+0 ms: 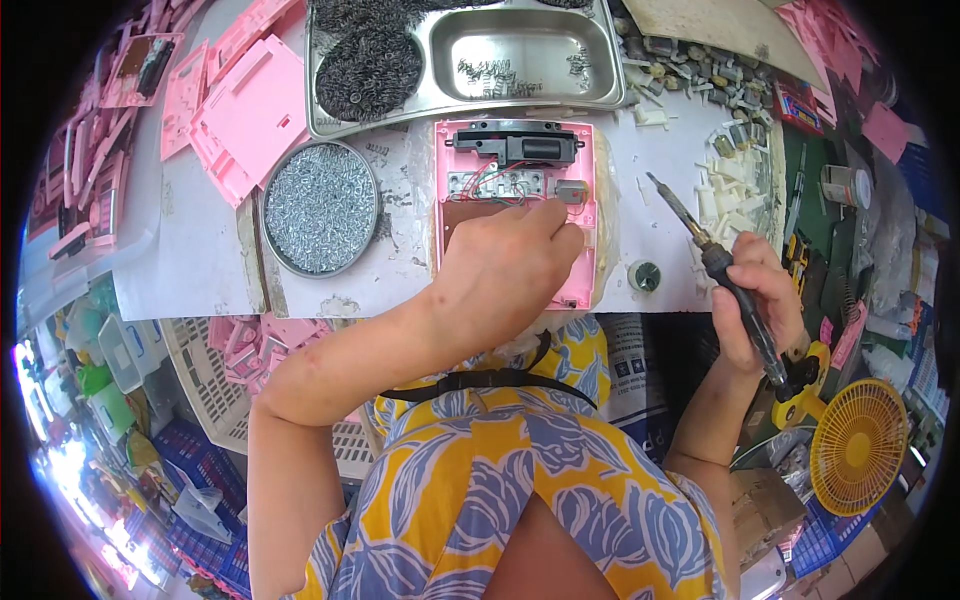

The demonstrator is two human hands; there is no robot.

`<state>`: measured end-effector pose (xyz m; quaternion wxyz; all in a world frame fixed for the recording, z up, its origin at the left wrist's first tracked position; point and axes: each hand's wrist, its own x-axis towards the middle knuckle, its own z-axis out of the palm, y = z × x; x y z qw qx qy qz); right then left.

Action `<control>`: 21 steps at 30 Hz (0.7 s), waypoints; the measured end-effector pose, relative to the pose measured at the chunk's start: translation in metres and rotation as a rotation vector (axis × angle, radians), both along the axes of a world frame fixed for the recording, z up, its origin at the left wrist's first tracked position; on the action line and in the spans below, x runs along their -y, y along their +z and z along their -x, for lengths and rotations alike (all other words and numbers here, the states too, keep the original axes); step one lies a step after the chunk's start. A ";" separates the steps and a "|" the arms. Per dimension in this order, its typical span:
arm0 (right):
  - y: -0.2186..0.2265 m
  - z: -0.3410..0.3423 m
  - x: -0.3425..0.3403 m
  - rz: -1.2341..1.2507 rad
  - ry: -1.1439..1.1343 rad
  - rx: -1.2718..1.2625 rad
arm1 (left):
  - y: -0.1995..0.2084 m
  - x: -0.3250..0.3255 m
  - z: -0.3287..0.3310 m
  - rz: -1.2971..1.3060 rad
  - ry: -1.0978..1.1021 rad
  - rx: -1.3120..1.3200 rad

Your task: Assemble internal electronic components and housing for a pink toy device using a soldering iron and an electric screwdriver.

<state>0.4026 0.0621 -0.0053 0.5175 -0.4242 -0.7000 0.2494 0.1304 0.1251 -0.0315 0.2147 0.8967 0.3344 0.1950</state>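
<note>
A pink plastic casing [587, 275] lies open in front of me, with a black part [525, 148] across its far end. Inside it are thin red and green wires, a metallic plate [480, 185] and a small silver motor [571, 191]. My left hand [510, 262] reaches over the casing, fingers pinched together just below the motor. Whatever sits between those fingertips is hidden. My right hand [760, 305] is closed round the black handle of a soldering iron [722, 268]. Its metal tip points up and left, in the air to the right of the casing.
Left of the casing stands a round dish of small screws [320, 207]. A steel tray [440, 105] behind holds dark springs. White plastic pieces [735, 195] and small motors lie at the right. Pink panels [250, 115] are stacked left. A small round spool [644, 276] sits near the table edge. A yellow fan [860, 447] stands lower right.
</note>
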 end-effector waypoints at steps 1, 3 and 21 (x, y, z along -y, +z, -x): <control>-0.001 -0.002 0.005 0.004 -0.026 0.000 | -0.001 0.000 0.000 -0.011 0.005 0.013; -0.006 -0.003 0.009 0.012 -0.058 -0.004 | -0.003 0.001 0.000 -0.018 -0.001 0.019; 0.003 0.001 0.015 0.107 0.054 -0.057 | 0.004 -0.015 0.020 0.402 -0.142 0.199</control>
